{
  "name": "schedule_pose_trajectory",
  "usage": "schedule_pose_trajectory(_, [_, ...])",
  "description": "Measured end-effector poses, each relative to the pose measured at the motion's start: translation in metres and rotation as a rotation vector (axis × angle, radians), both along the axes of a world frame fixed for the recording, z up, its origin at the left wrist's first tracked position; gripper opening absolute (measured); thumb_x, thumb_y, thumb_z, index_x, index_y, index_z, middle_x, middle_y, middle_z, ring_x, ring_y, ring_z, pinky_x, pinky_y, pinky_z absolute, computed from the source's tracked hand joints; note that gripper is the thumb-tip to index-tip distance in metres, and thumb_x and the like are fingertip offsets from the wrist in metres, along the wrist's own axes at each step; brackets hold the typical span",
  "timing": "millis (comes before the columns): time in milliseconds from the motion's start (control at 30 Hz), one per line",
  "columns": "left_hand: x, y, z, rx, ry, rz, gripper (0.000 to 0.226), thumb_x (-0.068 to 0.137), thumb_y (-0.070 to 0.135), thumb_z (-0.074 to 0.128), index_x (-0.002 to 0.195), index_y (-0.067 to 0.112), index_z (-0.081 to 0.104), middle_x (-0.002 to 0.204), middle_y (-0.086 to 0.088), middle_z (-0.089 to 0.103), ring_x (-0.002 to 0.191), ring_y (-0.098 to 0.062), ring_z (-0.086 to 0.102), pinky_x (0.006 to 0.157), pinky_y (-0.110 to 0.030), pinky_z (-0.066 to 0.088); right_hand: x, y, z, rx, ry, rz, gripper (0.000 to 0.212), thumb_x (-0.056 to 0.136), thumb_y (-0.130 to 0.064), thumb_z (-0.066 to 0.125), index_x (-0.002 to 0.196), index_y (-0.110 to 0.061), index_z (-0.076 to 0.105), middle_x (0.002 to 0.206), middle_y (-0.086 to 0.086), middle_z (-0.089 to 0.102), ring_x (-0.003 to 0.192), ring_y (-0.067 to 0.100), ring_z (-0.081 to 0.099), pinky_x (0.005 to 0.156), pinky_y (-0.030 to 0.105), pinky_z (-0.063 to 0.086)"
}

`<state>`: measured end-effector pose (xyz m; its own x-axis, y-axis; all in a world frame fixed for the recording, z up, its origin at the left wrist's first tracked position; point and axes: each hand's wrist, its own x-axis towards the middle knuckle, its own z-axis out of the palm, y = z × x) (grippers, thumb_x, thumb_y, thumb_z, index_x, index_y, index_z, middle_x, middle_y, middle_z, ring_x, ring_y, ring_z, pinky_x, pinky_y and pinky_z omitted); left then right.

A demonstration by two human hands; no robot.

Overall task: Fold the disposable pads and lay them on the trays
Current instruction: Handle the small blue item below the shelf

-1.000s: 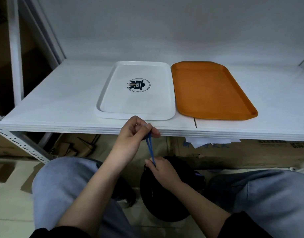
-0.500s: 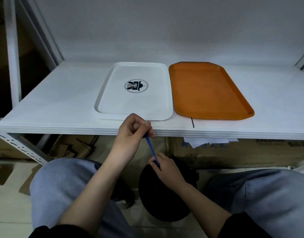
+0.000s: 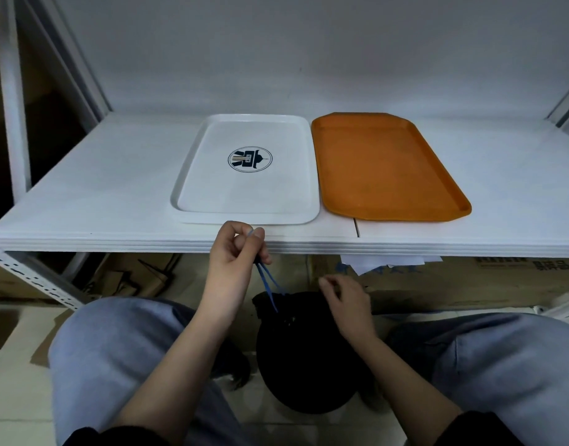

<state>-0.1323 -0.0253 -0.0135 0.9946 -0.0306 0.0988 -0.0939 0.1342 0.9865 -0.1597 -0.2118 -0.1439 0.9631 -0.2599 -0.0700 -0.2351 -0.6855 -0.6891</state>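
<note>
**Left hand pulls the bag's blue cord, trays wait on the shelf**

The left hand (image 3: 234, 255) pinches a blue drawstring (image 3: 266, 284) between thumb and curled fingers, the cord running taut down to the mouth of a black bag (image 3: 305, 358) between the person's knees. The right hand (image 3: 347, 297) hovers just beside the bag's mouth, fingers loosely curled, holding nothing. On the white shelf (image 3: 99, 188) a white tray (image 3: 244, 191) with a round emblem lies just beside an orange tray (image 3: 382, 169). No pads are in sight

2 trays (image 3: 212, 217) side by side on shelf (image 3: 99, 188).
</note>
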Motion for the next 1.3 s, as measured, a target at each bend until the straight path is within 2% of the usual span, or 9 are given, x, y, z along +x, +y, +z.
schedule_pose_trajectory(67, [-0.001,0.001,0.001,0.015,-0.014,-0.006,0.012,0.095,0.006,0.049,0.085,0.007,0.043,0.052,0.003,0.051,0.051,-0.009,0.051,0.061,-0.018,0.049,0.001,-0.021,-0.01,-0.114,0.237,-0.194,0.049,0.094,-0.048,0.045,0.13,-0.015,0.047,0.131,0.007,0.05,0.122,0.026,0.045,0.099,0.042,0.037])
schedule_pose_trajectory(167, [-0.002,0.003,0.001,0.025,-0.007,-0.026,0.014,0.095,0.005,0.049,0.082,0.008,0.043,0.051,0.002,0.049,0.05,-0.01,0.05,0.06,-0.018,0.049,0.002,-0.041,-0.024,0.119,0.519,-0.245,0.069,0.093,-0.045,0.051,0.144,-0.004,0.028,0.142,0.016,0.038,0.128,0.034,0.041,0.101,0.04,0.039])
schedule_pose_trajectory(333, [-0.003,0.005,0.0,0.041,0.004,-0.017,0.017,0.094,0.003,0.05,0.079,0.008,0.043,0.05,-0.001,0.048,0.049,-0.011,0.049,0.058,-0.018,0.048,0.011,-0.05,-0.043,0.453,0.559,-0.307,0.04,0.091,-0.024,0.061,0.12,0.003,0.054,0.091,0.009,0.06,0.09,0.029,0.06,0.09,0.043,0.052])
schedule_pose_trajectory(500, [-0.004,0.008,0.002,0.021,0.013,-0.005,0.017,0.094,0.002,0.05,0.079,0.007,0.043,0.05,-0.001,0.049,0.049,-0.012,0.049,0.057,-0.018,0.049,0.011,-0.05,-0.046,0.373,0.635,-0.323,0.037,0.094,-0.029,0.053,0.114,0.003,0.057,0.111,0.019,0.059,0.109,0.034,0.055,0.085,0.036,0.046])
schedule_pose_trajectory(800, [-0.005,0.009,0.004,0.019,0.016,-0.007,0.017,0.093,0.0,0.05,0.078,0.006,0.044,0.049,-0.001,0.05,0.049,-0.013,0.05,0.057,-0.019,0.049,0.008,-0.047,-0.042,0.306,0.638,-0.195,0.026,0.094,-0.013,0.055,0.111,0.006,0.062,0.111,0.023,0.063,0.096,0.031,0.059,0.077,0.036,0.047])
schedule_pose_trajectory(1067, [-0.004,0.006,0.009,0.005,0.059,0.007,0.018,0.096,0.007,0.047,0.08,0.01,0.042,0.051,0.001,0.053,0.048,-0.013,0.052,0.058,-0.023,0.053,0.011,-0.045,-0.036,0.245,0.701,-0.1,0.031,0.095,-0.011,0.052,0.065,-0.012,0.045,0.063,0.004,0.043,0.057,0.014,0.043,0.061,0.027,0.037])
schedule_pose_trajectory(1133, [-0.004,0.001,0.011,-0.029,0.123,-0.024,0.018,0.098,0.012,0.046,0.08,0.012,0.043,0.054,0.003,0.054,0.05,-0.012,0.054,0.064,-0.025,0.055,0.007,-0.042,-0.033,0.311,0.661,-0.106,0.007,0.091,-0.008,0.058,0.086,-0.003,0.057,0.072,0.012,0.054,0.065,0.02,0.054,0.066,0.034,0.046])
schedule_pose_trajectory(1200, [-0.005,-0.005,0.015,-0.065,0.191,-0.075,0.019,0.098,0.016,0.047,0.079,0.012,0.045,0.057,0.002,0.056,0.055,-0.014,0.058,0.071,-0.029,0.055,0.005,-0.042,-0.032,0.309,0.664,-0.104,0.027,0.091,-0.005,0.058,0.113,0.01,0.058,0.101,0.028,0.062,0.095,0.037,0.06,0.088,0.043,0.047])
schedule_pose_trajectory(1300, [-0.005,-0.011,0.023,0.039,0.167,-0.067,0.019,0.097,0.015,0.05,0.079,0.01,0.045,0.065,-0.003,0.061,0.062,-0.017,0.069,0.069,-0.027,0.057,0.004,-0.042,-0.031,0.288,0.639,-0.113,0.018,0.093,-0.006,0.055,0.101,0.006,0.065,0.1,0.026,0.064,0.103,0.04,0.059,0.084,0.042,0.046])
